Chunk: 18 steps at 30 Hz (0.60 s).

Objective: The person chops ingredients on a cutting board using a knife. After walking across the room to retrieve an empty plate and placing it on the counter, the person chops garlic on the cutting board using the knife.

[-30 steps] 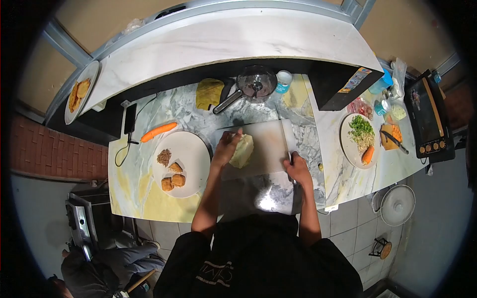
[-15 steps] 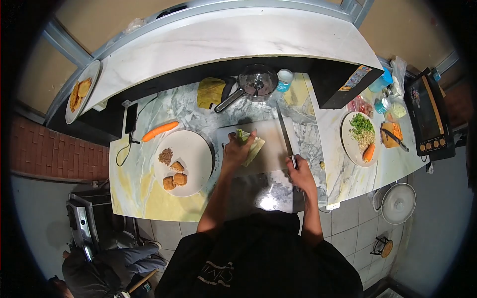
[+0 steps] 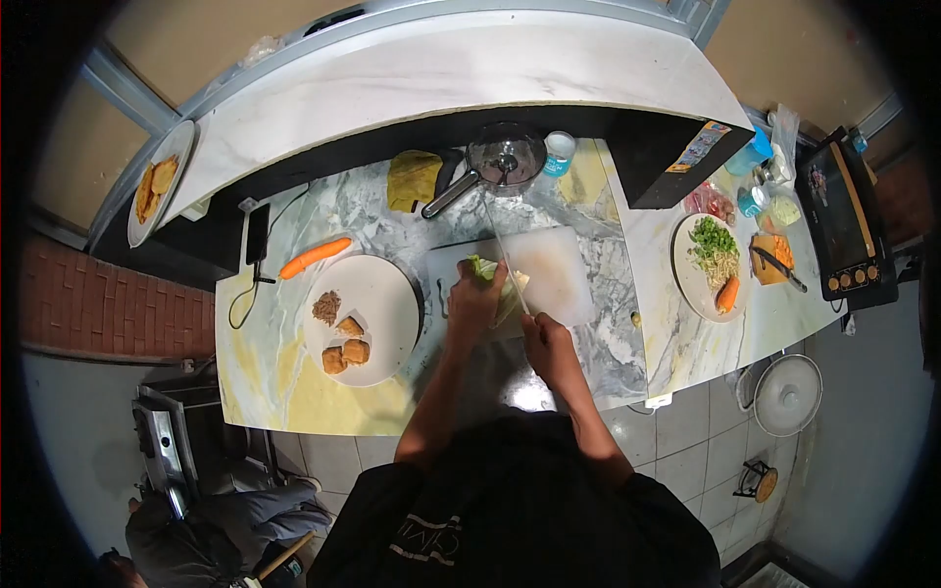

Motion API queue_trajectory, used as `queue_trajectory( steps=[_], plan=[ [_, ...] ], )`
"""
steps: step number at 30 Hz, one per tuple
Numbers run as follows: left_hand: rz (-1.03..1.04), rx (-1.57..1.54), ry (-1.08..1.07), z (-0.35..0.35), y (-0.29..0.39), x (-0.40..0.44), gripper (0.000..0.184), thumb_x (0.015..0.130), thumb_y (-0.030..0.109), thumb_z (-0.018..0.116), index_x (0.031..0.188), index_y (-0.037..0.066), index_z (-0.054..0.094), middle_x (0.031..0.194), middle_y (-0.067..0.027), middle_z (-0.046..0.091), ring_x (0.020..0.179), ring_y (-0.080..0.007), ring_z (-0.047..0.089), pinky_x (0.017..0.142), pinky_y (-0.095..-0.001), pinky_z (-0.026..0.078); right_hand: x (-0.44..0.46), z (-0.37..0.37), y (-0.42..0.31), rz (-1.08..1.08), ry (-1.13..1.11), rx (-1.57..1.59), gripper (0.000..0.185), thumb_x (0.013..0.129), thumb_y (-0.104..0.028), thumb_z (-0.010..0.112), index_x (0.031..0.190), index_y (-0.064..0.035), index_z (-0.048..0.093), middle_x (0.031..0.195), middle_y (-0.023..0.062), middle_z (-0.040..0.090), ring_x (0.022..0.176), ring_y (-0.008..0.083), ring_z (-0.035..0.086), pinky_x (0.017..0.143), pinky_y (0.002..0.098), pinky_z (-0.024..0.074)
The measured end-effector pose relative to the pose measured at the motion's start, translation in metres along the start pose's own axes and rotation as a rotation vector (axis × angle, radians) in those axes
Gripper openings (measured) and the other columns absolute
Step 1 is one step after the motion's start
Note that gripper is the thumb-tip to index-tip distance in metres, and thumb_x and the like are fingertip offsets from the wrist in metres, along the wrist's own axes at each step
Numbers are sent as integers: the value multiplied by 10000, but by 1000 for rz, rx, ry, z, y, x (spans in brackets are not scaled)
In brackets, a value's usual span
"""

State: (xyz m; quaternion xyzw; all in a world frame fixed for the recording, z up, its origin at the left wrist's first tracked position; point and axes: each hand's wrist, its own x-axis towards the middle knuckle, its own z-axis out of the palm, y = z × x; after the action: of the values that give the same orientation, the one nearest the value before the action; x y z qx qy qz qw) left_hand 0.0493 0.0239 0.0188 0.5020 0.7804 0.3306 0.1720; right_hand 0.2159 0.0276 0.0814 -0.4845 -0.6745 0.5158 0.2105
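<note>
A white cutting board point(image 3: 564, 269) lies on the marble counter. My left hand point(image 3: 475, 299) is closed over a piece of pale green leafy cabbage point(image 3: 483, 265), pressing it on the board's left half. Part of the cabbage is hidden under the fingers. My right hand point(image 3: 549, 343) is wrapped round the handle of a long kitchen knife point(image 3: 503, 247). Its blade points away from me and runs along the cabbage's right side, close to my left fingertips. Whether the edge is inside the leaves I cannot tell.
Left stands a plate point(image 3: 387, 318) with fried pieces and brown shreds, beside a carrot point(image 3: 316, 257). Behind the board are a clear-lidded pan point(image 3: 505, 162) and a can point(image 3: 559, 154). Right are a plate of chopped greens point(image 3: 694, 294) and a toaster oven point(image 3: 848, 225). A person point(image 3: 196, 534) is lower left.
My right hand has brought the knife left, from the board's right side to the cabbage. My left hand still holds the cabbage, with its fingers drawn in more.
</note>
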Motion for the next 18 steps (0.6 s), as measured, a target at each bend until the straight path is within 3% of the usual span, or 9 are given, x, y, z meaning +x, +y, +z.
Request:
queue_trajectory(
  steps=[3,6,8,9,11,15,17,18],
  plan=[
    [-38,-52,69,-1,5,-1,392,896,436,573,1107,105,564,912,-262,594,855,-443,624,740,-497,497,1,-3,-1,100,-62,-51,383,977,-288,474,882,67,579,768,290,590,722,370,609,668,419,441],
    [-109,-69,55,-9,17,-2,454,892,466,561,1133,83,541,911,-308,587,863,-472,611,747,-500,494,2,0,9,10,-43,-46,388,980,-292,458,899,70,572,817,305,593,814,436,605,699,443,442],
    [-306,-189,21,-12,26,3,529,887,498,549,1137,34,513,925,-336,583,883,-497,596,765,-507,487,2,0,6,59,-60,-51,397,988,-296,424,956,72,569,900,325,592,923,493,559,763,469,438],
    [-306,-188,20,-11,22,2,529,887,498,549,1137,34,513,925,-336,583,883,-497,596,765,-507,487,2,1,7,60,-60,-50,397,988,-296,424,956,72,569,900,325,592,923,493,559,763,469,438],
    [-46,-30,-19,-6,7,0,604,875,531,546,1125,-14,476,923,-341,597,899,-509,588,788,-518,476,1,4,10,20,-34,14,407,1002,-294,380,1015,70,562,971,339,581,1003,504,524,821,470,428],
    [-94,-81,41,-1,6,-1,617,876,539,539,1111,-26,461,904,-330,611,906,-516,583,801,-528,467,-3,4,6,-36,-26,36,415,1011,-287,352,1043,71,560,1024,352,563,1053,499,501,859,464,419],
    [-295,-197,-21,-24,38,1,642,875,551,529,1121,-35,444,890,-340,613,914,-520,582,810,-537,461,-4,2,3,-61,-37,27,421,1016,-279,335,1018,72,566,982,342,575,1021,500,514,834,471,424],
    [-294,-197,-21,-20,32,0,642,875,551,529,1121,-35,444,890,-340,613,914,-520,582,810,-537,461,-5,2,2,-60,-36,27,421,1016,-279,335,1018,72,566,982,342,575,1021,500,514,834,471,424]
  ],
)
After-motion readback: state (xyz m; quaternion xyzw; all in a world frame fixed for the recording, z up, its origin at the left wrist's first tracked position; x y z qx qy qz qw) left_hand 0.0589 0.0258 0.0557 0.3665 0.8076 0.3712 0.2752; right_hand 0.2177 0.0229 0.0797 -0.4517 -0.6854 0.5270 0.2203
